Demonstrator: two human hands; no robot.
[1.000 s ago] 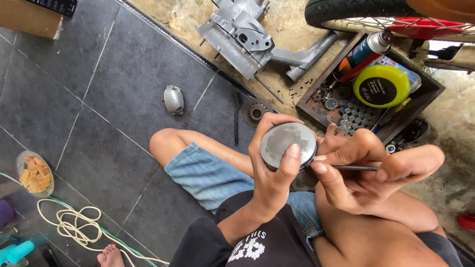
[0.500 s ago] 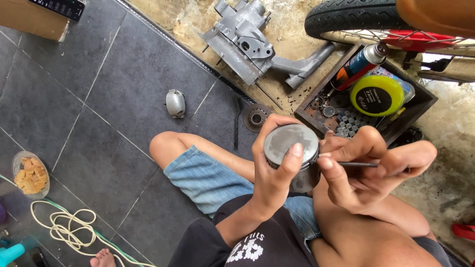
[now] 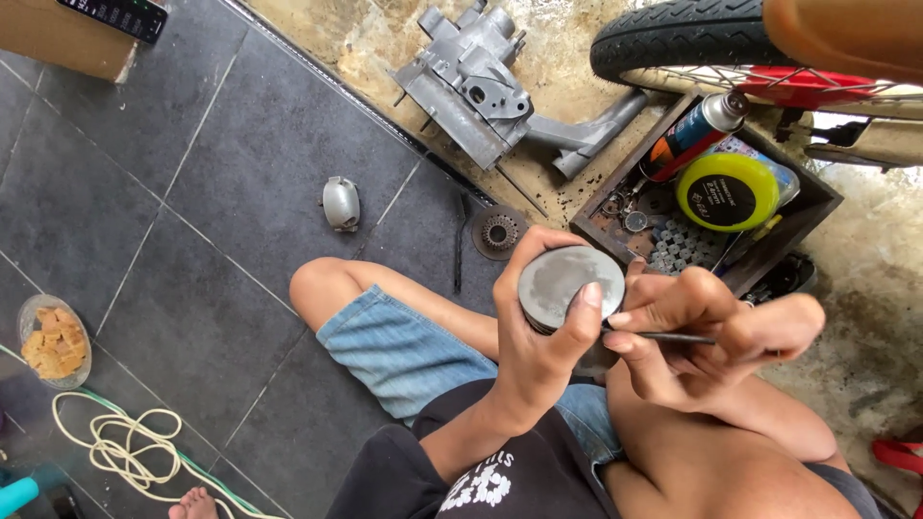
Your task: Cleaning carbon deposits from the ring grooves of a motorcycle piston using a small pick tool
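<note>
The person sits on the dark tiled floor with 1 bare knee bent out to the left. The left hand is wrapped around a round grey metal piston, fingers curled behind it and the thumb pressed over its near rim, so the flat dull crown faces up. The right hand sits just beside it, touching the piston's right edge, its thumb and fingers pinched on a thin dark metal tool that lies level and points toward the piston (where its tip ends is hidden by the fingers).

Just beyond the hands stands a dark wooden box of small parts, holding a yellow round tin with a black centre and a spray can leaning on its far wall. A small toothed gear lies on the floor near the left hand, and farther out a grey engine casing. A small rounded metal cover lies well off to the left. A black tyre on a spoked wheel arches past the box. Far left, near the person's side, a clear bowl of tan chunks and a coil of pale cord.
</note>
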